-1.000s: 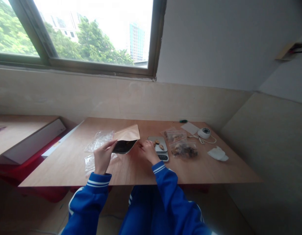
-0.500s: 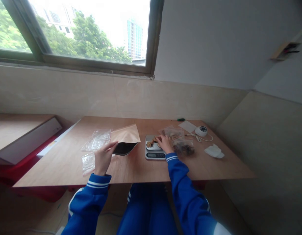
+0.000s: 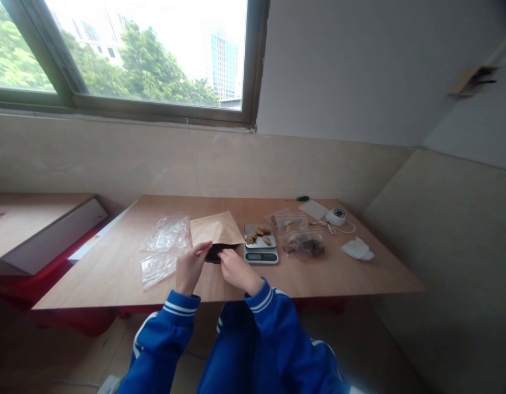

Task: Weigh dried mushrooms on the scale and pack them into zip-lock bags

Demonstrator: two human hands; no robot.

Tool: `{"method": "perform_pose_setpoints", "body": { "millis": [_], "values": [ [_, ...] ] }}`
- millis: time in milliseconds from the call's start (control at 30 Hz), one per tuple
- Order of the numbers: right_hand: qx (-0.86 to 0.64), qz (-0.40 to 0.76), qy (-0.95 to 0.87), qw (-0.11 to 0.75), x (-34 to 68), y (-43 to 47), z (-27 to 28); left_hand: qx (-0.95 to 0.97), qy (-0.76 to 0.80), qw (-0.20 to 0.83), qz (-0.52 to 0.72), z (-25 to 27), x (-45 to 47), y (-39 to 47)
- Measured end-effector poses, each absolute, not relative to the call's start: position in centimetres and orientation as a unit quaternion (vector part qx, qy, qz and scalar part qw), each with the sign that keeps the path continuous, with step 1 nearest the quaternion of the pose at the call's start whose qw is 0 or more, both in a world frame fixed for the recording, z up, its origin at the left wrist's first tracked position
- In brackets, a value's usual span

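A brown kraft paper bag with a dark inside lies on the table, its mouth gaping toward me. My left hand is closed on the left edge of that mouth. At the opening is my right hand, its fingers bent together and their tips partly hidden in the dark mouth; what they hold, if anything, I cannot make out. Just right of the bag stands a kitchen scale. Several brown dried pieces rest on its metal plate.
Clear plastic bags lie on the left. To the right are a zip bag of dark dried pieces, another zip bag, a white dome camera with its cable, crumpled white tissue and a green-handled tool.
My right hand has moved left from the scale's plate to the bag's mouth. My left hand and the bag have shifted slightly right, nearer the scale.
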State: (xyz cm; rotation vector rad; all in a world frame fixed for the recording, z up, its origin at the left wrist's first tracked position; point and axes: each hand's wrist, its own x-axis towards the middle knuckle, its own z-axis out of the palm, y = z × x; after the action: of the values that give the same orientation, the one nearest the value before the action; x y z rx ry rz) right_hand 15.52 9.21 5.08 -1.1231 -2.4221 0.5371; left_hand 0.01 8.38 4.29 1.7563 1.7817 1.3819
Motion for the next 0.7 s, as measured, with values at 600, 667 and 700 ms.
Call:
{"method": "perform_pose_setpoints", "body": {
  "millis": [600,667,700],
  "values": [
    [-0.479,0.195,-0.831,0.206,9.7,15.8,0.0,0.597,0.612,0.147,0.498,4.1,1.4,6.9],
    [-0.472,0.200,-0.832,0.213,10.2,15.5,0.6,0.596,0.614,0.147,0.496,4.1,1.6,7.0],
    [-0.470,0.203,-0.831,0.216,10.6,15.2,1.0,0.596,0.614,0.147,0.495,4.1,1.6,7.0]
  ]
}}
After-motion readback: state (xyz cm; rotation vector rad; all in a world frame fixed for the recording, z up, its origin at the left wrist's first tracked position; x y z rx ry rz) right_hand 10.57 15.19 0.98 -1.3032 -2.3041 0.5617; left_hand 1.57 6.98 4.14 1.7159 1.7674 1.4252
